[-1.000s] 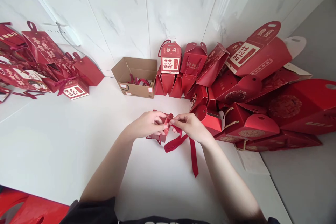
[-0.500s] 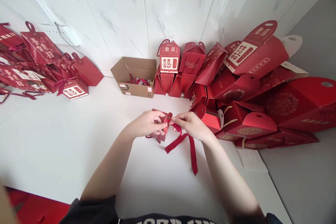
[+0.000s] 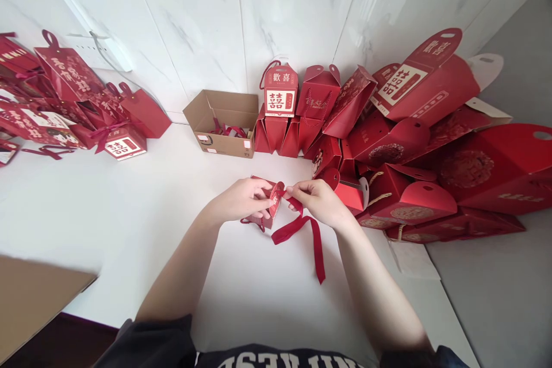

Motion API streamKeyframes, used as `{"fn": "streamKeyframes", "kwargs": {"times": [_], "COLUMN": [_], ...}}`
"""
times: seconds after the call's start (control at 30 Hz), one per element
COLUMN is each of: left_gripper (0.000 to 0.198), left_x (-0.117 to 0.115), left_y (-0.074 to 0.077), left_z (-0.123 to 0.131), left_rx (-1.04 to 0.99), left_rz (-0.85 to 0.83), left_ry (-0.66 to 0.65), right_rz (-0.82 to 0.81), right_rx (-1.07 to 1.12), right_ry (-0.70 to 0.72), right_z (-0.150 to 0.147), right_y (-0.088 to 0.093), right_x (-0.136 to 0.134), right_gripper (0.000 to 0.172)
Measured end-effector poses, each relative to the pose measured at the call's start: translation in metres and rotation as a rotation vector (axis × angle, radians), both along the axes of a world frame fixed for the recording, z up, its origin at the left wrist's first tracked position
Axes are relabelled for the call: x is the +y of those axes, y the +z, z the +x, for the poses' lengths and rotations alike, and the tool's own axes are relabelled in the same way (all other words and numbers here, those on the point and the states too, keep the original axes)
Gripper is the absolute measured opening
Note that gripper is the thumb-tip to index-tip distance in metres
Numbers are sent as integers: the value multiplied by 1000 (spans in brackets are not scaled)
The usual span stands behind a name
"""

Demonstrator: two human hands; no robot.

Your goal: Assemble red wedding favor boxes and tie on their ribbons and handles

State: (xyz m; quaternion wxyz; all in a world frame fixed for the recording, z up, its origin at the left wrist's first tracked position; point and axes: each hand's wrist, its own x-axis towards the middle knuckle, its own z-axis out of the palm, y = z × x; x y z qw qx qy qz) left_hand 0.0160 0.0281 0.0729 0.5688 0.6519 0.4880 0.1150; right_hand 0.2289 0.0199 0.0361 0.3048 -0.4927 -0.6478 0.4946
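In the middle of the white table lies a small red gift box [image 3: 269, 218], partly hidden by my fingers, with a dark red cord loop at its lower left. My left hand [image 3: 249, 200] is closed on this box, near its rounded top flap. Just to the right, my right hand [image 3: 314, 198] pinches a red ribbon [image 3: 317, 241] close to the flap's tip. The ribbon's two tails hang down onto the table, one toward the left and one toward me. Whether the ribbon passes through the flap's hole I cannot tell.
An open brown cardboard box [image 3: 228, 146] with ribbons inside stands by the tiled wall. Stacked red gift boxes [image 3: 405, 184] crowd the right side, and more red boxes [image 3: 125, 144] sit at the left. A brown cardboard panel [image 3: 38, 299] juts in at the lower left.
My right hand has drawn slightly right, away from the flap, with the ribbon pinched. The cardboard panel at lower left has come further into view.
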Motion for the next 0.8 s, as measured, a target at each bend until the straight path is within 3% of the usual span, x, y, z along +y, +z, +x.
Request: {"fn": "streamKeyframes", "kwargs": {"times": [0.2, 0.47, 0.67, 0.8], "left_gripper": [33, 39, 25, 18], "left_x": [0, 2, 1, -1], "left_y": [-1, 2, -4, 1], "left_z": [0, 3, 10, 10], "left_rx": [11, -33, 20, 23], "left_rz": [9, -14, 72, 120], "left_ry": [-17, 54, 69, 81], "right_rz": [12, 12, 26, 53], "right_rx": [-6, 92, 69, 48], "right_ry": [-17, 88, 116, 118], "right_z": [0, -6, -9, -6], "right_y": [2, -1, -3, 0], "right_x": [-1, 1, 1, 1], "right_gripper": [45, 43, 43, 40]}}
